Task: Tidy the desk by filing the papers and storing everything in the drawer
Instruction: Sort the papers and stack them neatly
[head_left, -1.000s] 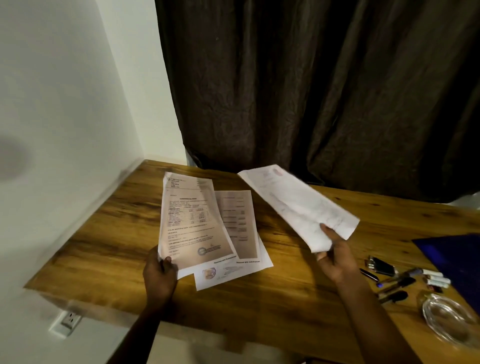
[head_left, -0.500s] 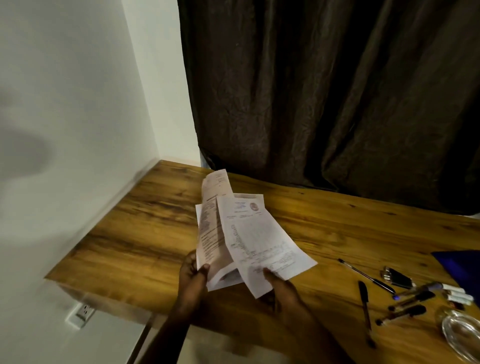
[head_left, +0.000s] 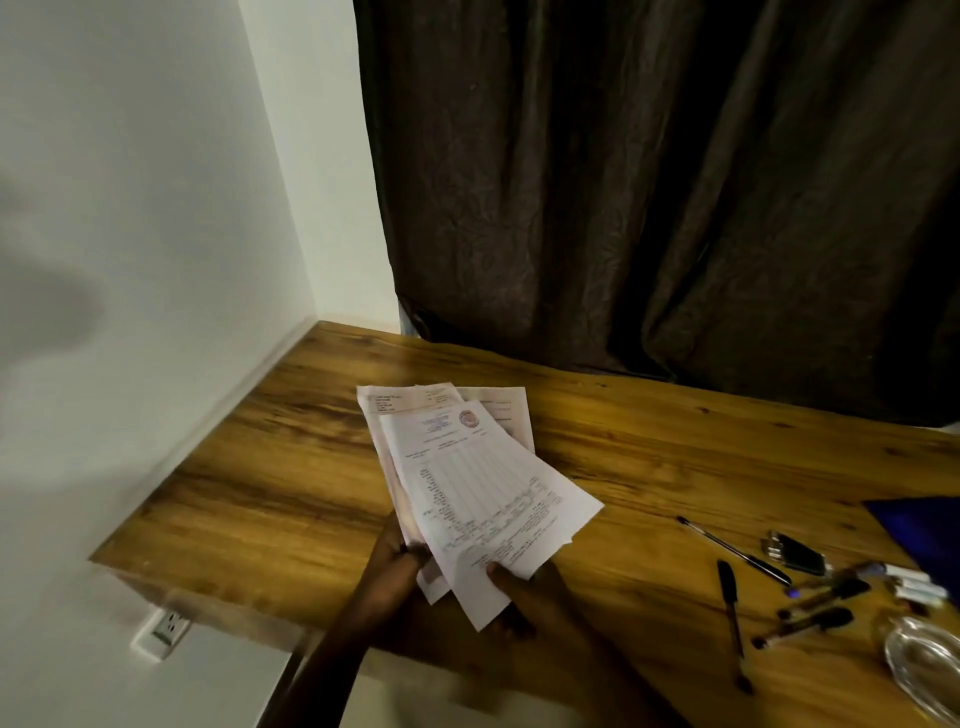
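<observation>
A fanned stack of white printed papers (head_left: 467, 467) hangs just above the wooden desk (head_left: 260, 467), near its front edge. My left hand (head_left: 395, 561) grips the stack's lower left corner, thumb on top. My right hand (head_left: 519, 587) holds the lower edge of the top sheet, thumb pressed on the print. A blue folder (head_left: 924, 530) lies at the desk's right edge, partly cut off by the frame. No drawer is in view.
Two black pens (head_left: 732, 613) lie right of the papers. Further right sit a dark lighter-like object (head_left: 795, 553), markers (head_left: 826, 597), small white tubes (head_left: 914, 584) and a glass ashtray (head_left: 924, 665). A dark curtain (head_left: 649, 182) hangs behind the desk; a wall socket (head_left: 163, 629) sits below left.
My right hand brought its separate sheet leftward onto the papers in my left hand. Both hands now hold one fanned stack, lying flatter than half a second ago.
</observation>
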